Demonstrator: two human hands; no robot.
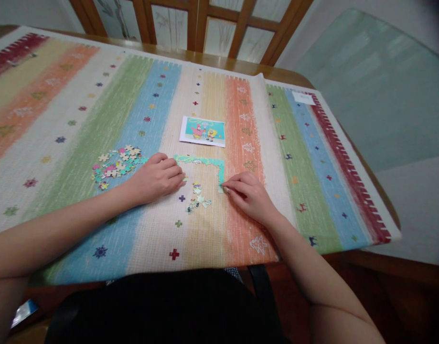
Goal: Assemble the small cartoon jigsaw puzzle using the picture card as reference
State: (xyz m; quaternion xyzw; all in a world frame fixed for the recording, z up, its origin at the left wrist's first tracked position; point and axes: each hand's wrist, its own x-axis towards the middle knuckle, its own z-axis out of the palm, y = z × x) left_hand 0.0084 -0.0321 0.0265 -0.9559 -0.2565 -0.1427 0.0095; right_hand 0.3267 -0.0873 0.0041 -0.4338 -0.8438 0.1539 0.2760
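A partly joined teal puzzle border (205, 162) lies on the striped cloth (97, 119), forming a top edge and a right corner. My right hand (248, 193) rests at the lower end of that right edge, fingertips pinched on a puzzle piece (222, 189). My left hand (156, 177) lies palm down by the border's left end, fingers curled on the cloth; whether it holds anything is hidden. A few loose pieces (198, 197) lie between my hands. A larger heap of loose pieces (117, 165) sits just left of my left hand.
A small cartoon reference picture (203, 130) lies beyond the border. The cloth covers a wooden table (287, 75); a white label (303, 98) sits at the far right corner. A wooden lattice screen (205, 24) stands behind. A glass tabletop (366, 86) is to the right.
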